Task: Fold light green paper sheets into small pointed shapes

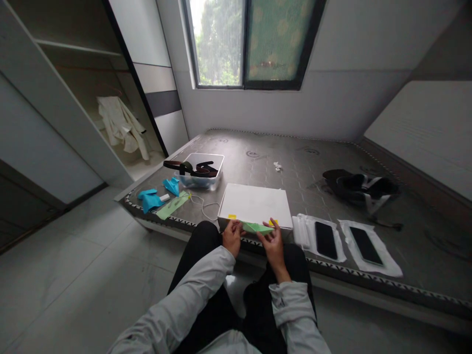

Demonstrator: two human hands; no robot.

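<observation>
Both my hands hold a folded green paper at the near edge of a white box on the grey mattress. My left hand pinches the paper's left end with closed fingers. At the right end, my right hand grips it with curled fingers and the thumb on top. Two small yellow tags sit on the box's near edge.
Left on the mattress lie blue folded papers, a pale green sheet, a white cord and a clear tub with dark belts. Two black phones lie on white wrapping at right, a black headset beyond. An open wardrobe stands left.
</observation>
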